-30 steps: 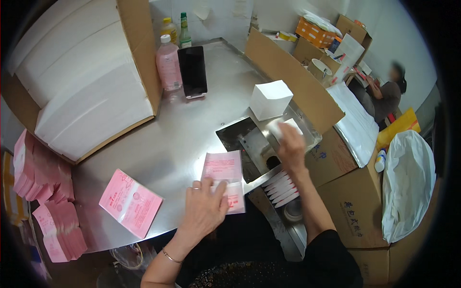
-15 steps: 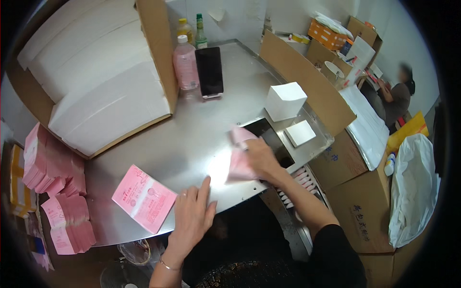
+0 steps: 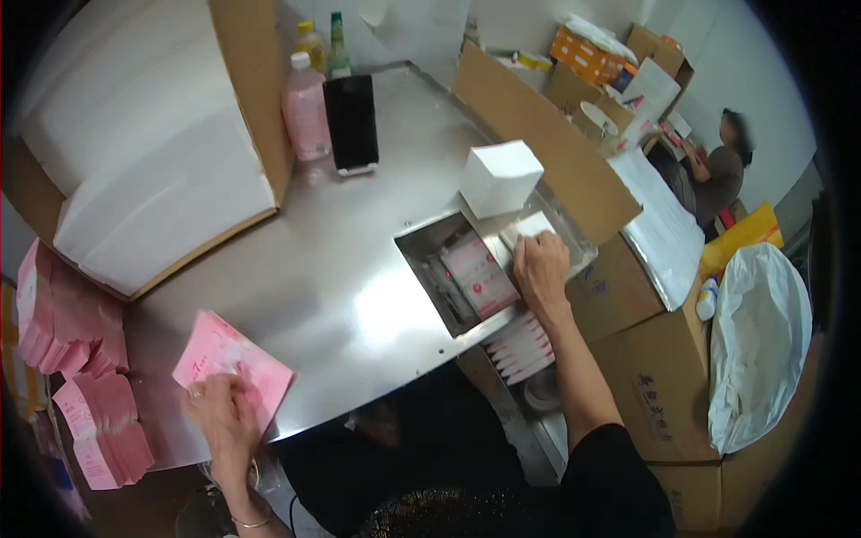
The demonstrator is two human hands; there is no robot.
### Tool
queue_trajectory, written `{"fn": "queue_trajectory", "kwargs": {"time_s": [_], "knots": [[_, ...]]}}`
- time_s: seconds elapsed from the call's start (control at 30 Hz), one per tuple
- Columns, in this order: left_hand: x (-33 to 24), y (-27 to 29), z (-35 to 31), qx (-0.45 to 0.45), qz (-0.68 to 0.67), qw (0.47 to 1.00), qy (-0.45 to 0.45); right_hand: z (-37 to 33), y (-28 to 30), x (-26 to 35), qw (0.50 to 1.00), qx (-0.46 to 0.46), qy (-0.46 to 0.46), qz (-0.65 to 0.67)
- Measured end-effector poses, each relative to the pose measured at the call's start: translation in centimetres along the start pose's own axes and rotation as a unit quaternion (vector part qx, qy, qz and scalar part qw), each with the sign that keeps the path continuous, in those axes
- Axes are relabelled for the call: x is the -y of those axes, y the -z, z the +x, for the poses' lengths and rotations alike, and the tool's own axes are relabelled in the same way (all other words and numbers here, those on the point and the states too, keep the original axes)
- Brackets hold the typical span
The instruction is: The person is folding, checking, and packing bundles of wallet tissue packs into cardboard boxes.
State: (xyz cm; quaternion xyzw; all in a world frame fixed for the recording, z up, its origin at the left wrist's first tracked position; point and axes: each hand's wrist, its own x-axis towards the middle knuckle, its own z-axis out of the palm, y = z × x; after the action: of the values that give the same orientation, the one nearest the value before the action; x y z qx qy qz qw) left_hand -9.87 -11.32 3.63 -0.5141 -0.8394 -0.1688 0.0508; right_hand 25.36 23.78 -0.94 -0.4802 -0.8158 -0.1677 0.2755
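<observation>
On the left part of the metal table lies a flat pink printed packet (image 3: 256, 359), perhaps more than one. My left hand (image 3: 224, 421) has its fingers curled down onto this packet's near edge. Over on the right, my right hand (image 3: 543, 269) has its bent fingers pinched on a low stack of small white cards (image 3: 529, 226); my fingertips are partly hidden. Between the hands, a rectangular opening (image 3: 430, 269) in the tabletop holds a pink-and-white printed packet (image 3: 480, 272).
A tall white card stack (image 3: 502, 179) stands behind my right hand. A phone (image 3: 352, 125) leans by a pink bottle (image 3: 308, 112). White sheets fill a large carton (image 3: 256, 108) at left, above pink packet bundles (image 3: 103, 421). Cartons (image 3: 664, 386) stand right; a person (image 3: 722, 170) sits beyond.
My right hand has left the opening, where it held a pink packet, and moved right to the small cards. My left hand has moved left onto the pink packet. The view has shifted.
</observation>
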Motion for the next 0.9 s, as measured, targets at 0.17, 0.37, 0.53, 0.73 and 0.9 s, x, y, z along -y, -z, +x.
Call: {"fn": "queue_trajectory", "kwargs": {"time_s": [0.17, 0.37, 0.53, 0.73, 0.9], "knots": [[-5.4, 0.5, 1.8, -0.055, -0.130, 0.988, -0.069, 0.9, 0.1, -0.3, 0.999, -0.008, 0.015, 0.051], [-14.0, -6.2, 3.9, 0.026, -0.278, 0.924, -0.261, 1.3, 3.4, 3.4, 0.975, -0.040, 0.018, 0.219], [-13.1, -6.5, 4.1, -0.031, -0.198, 0.962, -0.187, -6.2, 8.5, 15.3, 0.869, -0.006, 0.379, 0.317], [-15.4, -7.6, 5.3, -0.058, -0.098, 0.984, -0.140, -1.0, 5.0, 17.5, 0.917, 0.112, 0.286, 0.253], [-13.8, -6.8, 4.8, -0.025, -0.051, 0.977, -0.203, 0.2, 5.7, 10.4, 0.953, -0.032, 0.155, 0.258]]}}
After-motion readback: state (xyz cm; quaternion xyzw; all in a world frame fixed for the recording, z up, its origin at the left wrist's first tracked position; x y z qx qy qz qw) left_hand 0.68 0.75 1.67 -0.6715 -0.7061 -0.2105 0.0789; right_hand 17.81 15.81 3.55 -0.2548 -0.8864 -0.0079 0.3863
